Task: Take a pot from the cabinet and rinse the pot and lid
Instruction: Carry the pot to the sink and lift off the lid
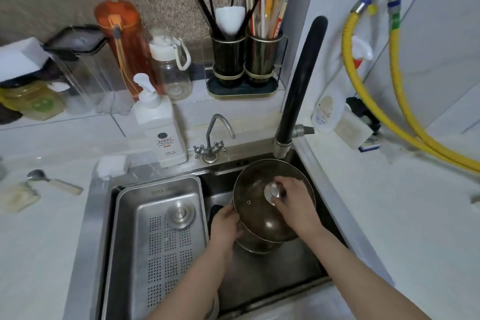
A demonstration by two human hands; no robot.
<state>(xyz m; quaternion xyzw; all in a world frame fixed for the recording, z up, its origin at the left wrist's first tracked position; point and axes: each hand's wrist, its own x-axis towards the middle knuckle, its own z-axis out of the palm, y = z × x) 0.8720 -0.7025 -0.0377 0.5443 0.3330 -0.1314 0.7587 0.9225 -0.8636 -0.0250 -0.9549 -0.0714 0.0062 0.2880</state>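
Gripping lid knob and pot side, hands over sink, drain tray just left.

**Both my hands down in front of me**

My left hand reaches forward on a bare forearm, fingers curled in a grip. My right hand comes in from the right side, palm down, fingertips pinching together, wrist slightly bent.

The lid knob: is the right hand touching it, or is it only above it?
Touching. In the head view, the right hand has its fingers curled round the knob of the glass lid.
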